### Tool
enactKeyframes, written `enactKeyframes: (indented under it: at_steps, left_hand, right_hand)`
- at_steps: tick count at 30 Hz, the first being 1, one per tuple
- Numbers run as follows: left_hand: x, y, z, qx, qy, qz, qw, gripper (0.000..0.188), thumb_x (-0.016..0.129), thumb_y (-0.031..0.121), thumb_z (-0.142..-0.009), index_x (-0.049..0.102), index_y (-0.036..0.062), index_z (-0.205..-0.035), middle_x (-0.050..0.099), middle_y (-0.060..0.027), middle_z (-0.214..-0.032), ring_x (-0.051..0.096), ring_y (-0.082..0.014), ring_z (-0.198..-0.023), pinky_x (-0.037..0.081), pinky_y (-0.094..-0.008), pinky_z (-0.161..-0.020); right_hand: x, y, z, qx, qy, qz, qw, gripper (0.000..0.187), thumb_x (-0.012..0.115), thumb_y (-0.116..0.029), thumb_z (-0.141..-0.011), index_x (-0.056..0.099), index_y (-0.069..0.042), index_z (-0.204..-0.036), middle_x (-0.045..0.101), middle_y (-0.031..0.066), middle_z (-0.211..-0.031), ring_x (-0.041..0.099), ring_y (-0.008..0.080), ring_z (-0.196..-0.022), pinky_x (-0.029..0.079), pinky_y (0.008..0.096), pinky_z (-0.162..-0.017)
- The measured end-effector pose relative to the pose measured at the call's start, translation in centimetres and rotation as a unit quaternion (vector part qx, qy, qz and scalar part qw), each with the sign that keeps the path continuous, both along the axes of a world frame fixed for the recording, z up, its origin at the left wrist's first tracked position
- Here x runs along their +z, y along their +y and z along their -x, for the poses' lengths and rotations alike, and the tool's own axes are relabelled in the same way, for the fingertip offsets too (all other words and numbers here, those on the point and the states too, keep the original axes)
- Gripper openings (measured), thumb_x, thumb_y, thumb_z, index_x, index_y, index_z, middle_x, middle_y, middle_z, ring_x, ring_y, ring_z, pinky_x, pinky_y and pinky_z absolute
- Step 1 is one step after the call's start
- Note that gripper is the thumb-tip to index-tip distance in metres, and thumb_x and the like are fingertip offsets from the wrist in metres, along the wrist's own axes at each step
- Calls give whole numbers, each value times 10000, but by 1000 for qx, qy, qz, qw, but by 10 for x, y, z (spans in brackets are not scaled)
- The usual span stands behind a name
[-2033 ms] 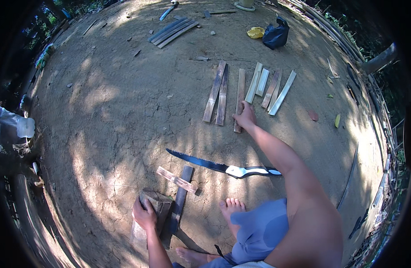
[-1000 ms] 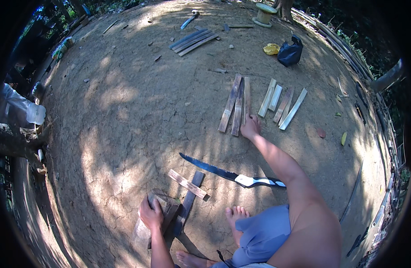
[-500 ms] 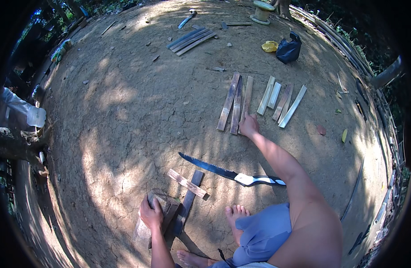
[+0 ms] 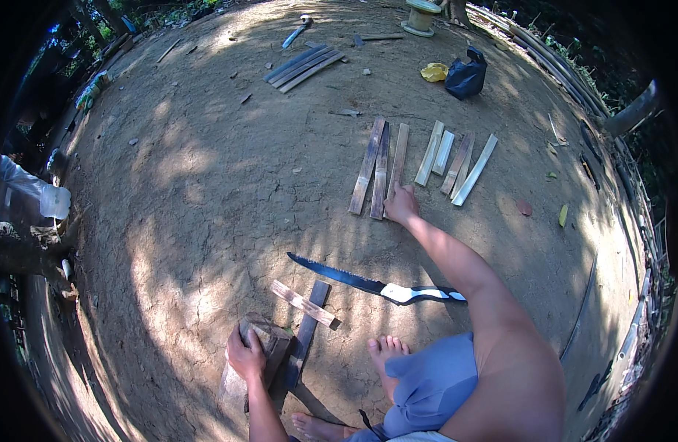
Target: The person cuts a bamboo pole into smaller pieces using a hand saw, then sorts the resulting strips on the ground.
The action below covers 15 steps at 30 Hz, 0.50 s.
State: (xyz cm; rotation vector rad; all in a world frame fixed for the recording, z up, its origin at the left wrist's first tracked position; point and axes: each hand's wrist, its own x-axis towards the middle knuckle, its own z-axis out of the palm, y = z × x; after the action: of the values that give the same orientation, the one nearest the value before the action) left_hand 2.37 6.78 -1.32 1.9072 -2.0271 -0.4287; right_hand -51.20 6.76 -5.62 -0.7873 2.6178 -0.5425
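Note:
My left hand (image 4: pixel 247 357) is closed over the near left edge of a chunky wooden block (image 4: pixel 278 346) on the ground, thumb apart from the fingers. Beyond the saw, my outstretched right hand (image 4: pixel 403 205) has its fingers closed at the near end of a brownish bamboo strip (image 4: pixel 401 155). Two darker strips, one of them a stained bamboo strip (image 4: pixel 366 169), lie just left of it. Beside the block, a short bamboo piece (image 4: pixel 303 303) lies crosswise over a dark flat strip (image 4: pixel 309 324). A curved saw (image 4: pixel 339 274) with a white and black handle (image 4: pixel 409 294) lies between my hands.
More pale strips (image 4: pixel 473 171) lie right of my right hand. Farther off are a stack of slats (image 4: pixel 303 68), a hammer (image 4: pixel 297 31), a black plastic bag (image 4: pixel 467 75), a yellow wrapper (image 4: pixel 434 72) and a spool (image 4: pixel 420 18). My bare foot (image 4: pixel 387 361) is near the saw.
The whole view has shifted slightly, so the ground and things sit a little farther left. Both hands keep their places on the block and the bamboo strip.

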Motion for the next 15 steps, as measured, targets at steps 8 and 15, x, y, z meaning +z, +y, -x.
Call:
enactKeyframes:
  at_steps: [8,15]
  left_hand:
    - [-12,-2,-8,-17,-3,20,1000,480,608,366,-968,644,17,-1295,678,-201,-1243,632,-392,-1142,449,-467,-1013]
    - [-12,-1,-7,-21,-18,22,999,479,574,368,-993,643,6,-1298,676,-223,-1253,639,-408,-1149,472,-461,-1004]
  right_hand:
    - [7,-6,-8,8,-15,-17,1000,745,760,-280,-842,453,-38,-1477,475,197,-1383,554,378,-1252,488,429,-1035]
    - [-3,11,3,13,21,73,997,628,725,-339,-882,553,-38,-1405,543,194,-1362,565,361,-1244,482,423,-1032]
